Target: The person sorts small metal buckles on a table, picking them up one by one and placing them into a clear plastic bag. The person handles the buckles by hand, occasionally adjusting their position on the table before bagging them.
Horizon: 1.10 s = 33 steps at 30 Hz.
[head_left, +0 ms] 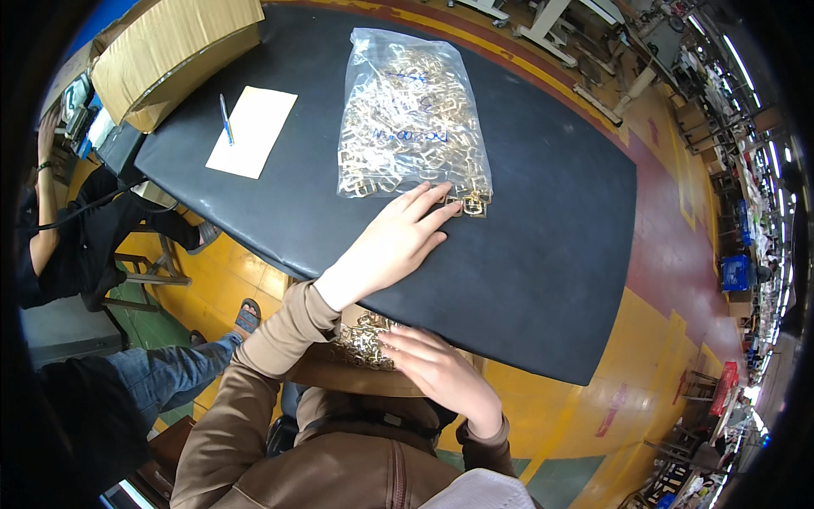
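A clear plastic bag (413, 114) full of gold-coloured metal buckles lies on the black table (543, 246), with blue handwriting on it. My left hand (394, 242) reaches across the table to the bag's near edge. Its fingers are stretched out and apart, the tips on or beside a few loose gold buckles (473, 205). Below the table edge, a cardboard box (360, 377) at my lap contains a heap of the same buckles (363, 341). My right hand (445, 373) is over the right side of this heap, fingers extended; its fingertips are close to the buckles.
A sheet of pale paper (253, 131) with a blue pen (226, 120) lies to the left of the bag. At the table's far left corner stands a large open cardboard box (174, 55). Other people sit to my left, one in jeans (174, 377). The floor is yellow and red.
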Motion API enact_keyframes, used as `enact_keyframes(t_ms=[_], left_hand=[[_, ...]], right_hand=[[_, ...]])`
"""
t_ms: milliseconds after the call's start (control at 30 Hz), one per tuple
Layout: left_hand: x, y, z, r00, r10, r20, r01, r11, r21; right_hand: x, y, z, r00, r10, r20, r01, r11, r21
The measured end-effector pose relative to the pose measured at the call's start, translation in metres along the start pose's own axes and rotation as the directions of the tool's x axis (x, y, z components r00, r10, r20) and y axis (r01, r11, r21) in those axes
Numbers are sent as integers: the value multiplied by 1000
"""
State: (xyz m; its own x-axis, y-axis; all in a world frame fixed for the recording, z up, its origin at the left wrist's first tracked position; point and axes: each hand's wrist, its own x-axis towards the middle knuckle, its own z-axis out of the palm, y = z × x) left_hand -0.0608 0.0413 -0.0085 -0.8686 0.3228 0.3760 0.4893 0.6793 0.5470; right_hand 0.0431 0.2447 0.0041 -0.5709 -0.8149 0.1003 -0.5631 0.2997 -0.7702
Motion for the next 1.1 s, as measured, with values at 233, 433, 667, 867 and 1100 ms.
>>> enact_keyframes(t_ms=[233, 433, 667, 867, 1100], left_hand=[[-21, 16, 5, 993, -75, 87, 75, 997, 5], [-58, 23, -25, 989, -124, 86, 137, 977, -165], [-52, -3, -47, 982, -190, 10, 189, 967, -174], [13, -5, 2, 998, 26, 64, -25, 999, -19], [37, -4, 34, 987, 132, 86, -142, 983, 118]], right_hand=[[-12, -2, -39, 933, 124, -338, -137, 990, -17], [65, 41, -38, 830, 187, -526, -236, 971, -27], [47, 25, 1, 984, -33, -173, -8, 972, -236], [-16, 0, -3, 997, 78, -20, -77, 996, 56], [-42, -2, -18, 967, 206, -149, -192, 976, 102]])
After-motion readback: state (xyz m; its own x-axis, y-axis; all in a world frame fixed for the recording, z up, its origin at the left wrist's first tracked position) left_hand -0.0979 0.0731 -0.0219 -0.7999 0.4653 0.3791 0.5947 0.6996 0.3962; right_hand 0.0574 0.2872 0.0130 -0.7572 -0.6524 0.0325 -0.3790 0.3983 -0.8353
